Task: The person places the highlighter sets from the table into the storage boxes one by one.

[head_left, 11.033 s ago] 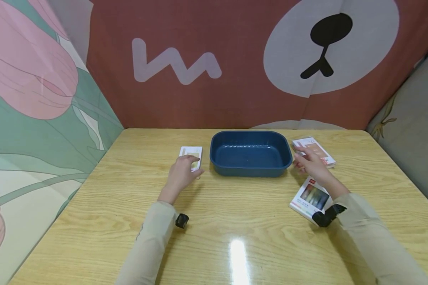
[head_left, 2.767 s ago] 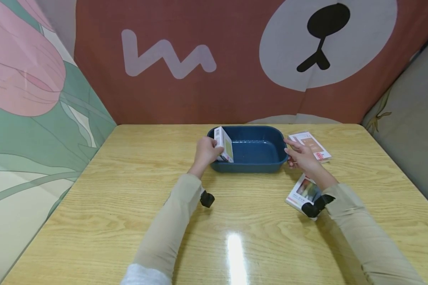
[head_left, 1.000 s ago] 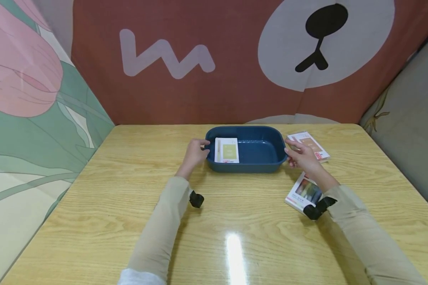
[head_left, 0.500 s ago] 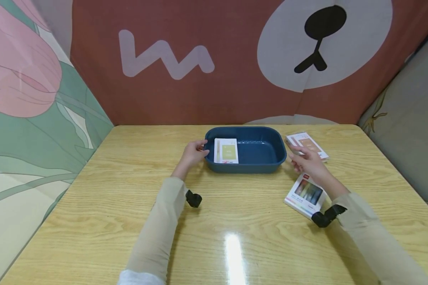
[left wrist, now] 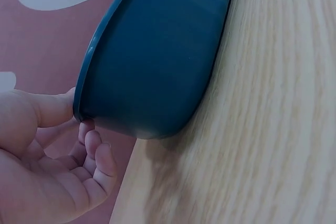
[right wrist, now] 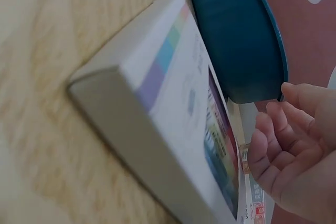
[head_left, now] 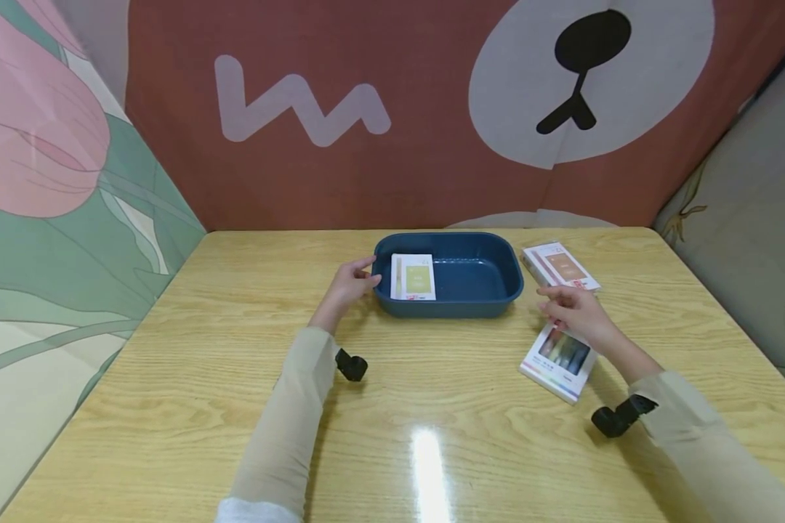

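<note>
A dark blue rectangular basin (head_left: pixel 464 309) stands at the table's far side. At its left end my left hand (head_left: pixel 348 289) holds the rim between thumb and fingers, as the left wrist view shows close up. A flat white box with a yellow-green panel (head_left: pixel 419 279) lies inside, on the left. My right hand (head_left: pixel 578 314) hovers right of the basin with fingers loosely bent and nothing held. Below it lies a white box with a window of coloured sticks (head_left: pixel 558 363), its upper end partly covered by the hand. Just beyond the fingers is a white box with an orange-brown panel (head_left: pixel 564 266).
The wooden table (head_left: pixel 248 407) carries everything. A reddish-brown cloth (head_left: pixel 340 185) with a bear's face hangs along its back edge. A black wrist camera (head_left: pixel 352 365) is strapped to the left sleeve, and another camera (head_left: pixel 618 417) to the right one.
Since the oldest frame, the left hand has put the yellow-green-panel box into the basin, then moved to its left rim. In the last second the right hand left the right rim, drawing back towards the right.
</note>
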Tool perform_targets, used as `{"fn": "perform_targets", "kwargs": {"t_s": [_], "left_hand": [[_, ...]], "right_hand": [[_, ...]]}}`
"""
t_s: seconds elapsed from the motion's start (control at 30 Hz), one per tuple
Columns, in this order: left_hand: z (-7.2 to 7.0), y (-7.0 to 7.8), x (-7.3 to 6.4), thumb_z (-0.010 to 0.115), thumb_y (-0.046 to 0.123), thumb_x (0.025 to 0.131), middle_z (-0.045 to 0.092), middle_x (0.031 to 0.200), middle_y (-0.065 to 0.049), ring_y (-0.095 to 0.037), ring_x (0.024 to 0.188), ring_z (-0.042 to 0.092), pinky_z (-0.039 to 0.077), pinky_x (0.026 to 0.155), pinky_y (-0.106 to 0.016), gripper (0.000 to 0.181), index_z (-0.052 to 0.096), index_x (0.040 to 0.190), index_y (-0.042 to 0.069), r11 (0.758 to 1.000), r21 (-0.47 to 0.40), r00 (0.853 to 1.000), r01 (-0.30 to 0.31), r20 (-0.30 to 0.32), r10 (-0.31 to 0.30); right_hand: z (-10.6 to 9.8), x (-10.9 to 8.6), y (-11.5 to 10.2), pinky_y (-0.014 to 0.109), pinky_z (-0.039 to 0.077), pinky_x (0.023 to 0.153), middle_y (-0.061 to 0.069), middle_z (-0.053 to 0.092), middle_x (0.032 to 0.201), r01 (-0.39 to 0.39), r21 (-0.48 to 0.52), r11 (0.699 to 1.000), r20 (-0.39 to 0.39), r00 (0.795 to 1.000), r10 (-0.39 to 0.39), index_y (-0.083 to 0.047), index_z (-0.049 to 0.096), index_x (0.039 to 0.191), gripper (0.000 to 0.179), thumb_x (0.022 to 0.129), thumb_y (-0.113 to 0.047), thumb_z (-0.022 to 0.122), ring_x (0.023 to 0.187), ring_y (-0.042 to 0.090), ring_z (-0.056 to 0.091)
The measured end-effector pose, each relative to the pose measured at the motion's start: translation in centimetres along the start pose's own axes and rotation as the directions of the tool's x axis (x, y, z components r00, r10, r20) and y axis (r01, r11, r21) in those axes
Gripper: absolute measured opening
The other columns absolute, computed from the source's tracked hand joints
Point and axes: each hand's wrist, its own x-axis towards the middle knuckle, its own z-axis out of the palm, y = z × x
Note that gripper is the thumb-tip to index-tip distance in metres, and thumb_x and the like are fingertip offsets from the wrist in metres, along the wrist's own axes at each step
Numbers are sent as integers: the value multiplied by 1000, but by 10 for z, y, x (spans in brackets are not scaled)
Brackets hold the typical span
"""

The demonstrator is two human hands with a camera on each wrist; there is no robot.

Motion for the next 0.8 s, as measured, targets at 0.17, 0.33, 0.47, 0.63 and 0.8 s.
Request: {"fn": "perform_targets", "kwargs": {"t_s": [0.17, 0.33, 0.47, 0.63, 0.8], "left_hand": [[-1, -2, 1, 56, 10, 89, 48, 91, -10, -26, 85, 47, 43, 79, -43, 47, 43, 134, 14, 998, -57, 999, 29, 22, -28], [-2, -7, 4, 58, 9, 87, 50, 86, -8, -22, 76, 47, 43, 68, -37, 47, 46, 133, 14, 992, -122, 999, 29, 23, -27], [-3, -10, 5, 59, 9, 87, 50, 82, -6, -19, 66, 46, 39, 59, -30, 47, 46, 132, 14, 986, -160, 999, 35, 35, -30], [-3, -12, 5, 58, 8, 87, 51, 81, -5, -17, 64, 46, 40, 59, -28, 47, 46, 132, 15, 980, -196, 998, 42, 46, -33], [-4, -13, 5, 58, 9, 87, 51, 81, -5, -16, 64, 46, 40, 59, -26, 48, 45, 133, 14, 976, -211, 998, 46, 48, -36]], "right_hand": [[-3, -8, 3, 25, 47, 52, 20, 55, 79, 44, -47, 998, 11, 999, -43, 17, 44, 119, 37, 90, -5, 51, 58, 16, 56], [-6, -16, 6, 23, 44, 54, 20, 57, 85, 76, -145, 987, -10, 997, -79, 16, 48, 116, 33, 89, -3, 52, 66, 12, 53], [-10, -21, 4, 23, 43, 60, 16, 58, 89, 62, -283, 957, -49, 996, -79, 12, 53, 114, 34, 88, -11, 57, 75, 14, 51], [-19, -27, 3, 25, 42, 60, 14, 60, 85, 66, -379, 923, -88, 990, -107, 10, 56, 111, 32, 85, -10, 60, 77, 20, 52], [-27, -30, 4, 24, 41, 55, 15, 59, 82, 76, -440, 895, -107, 985, -137, 12, 56, 109, 32, 82, -4, 62, 75, 24, 51]]}}
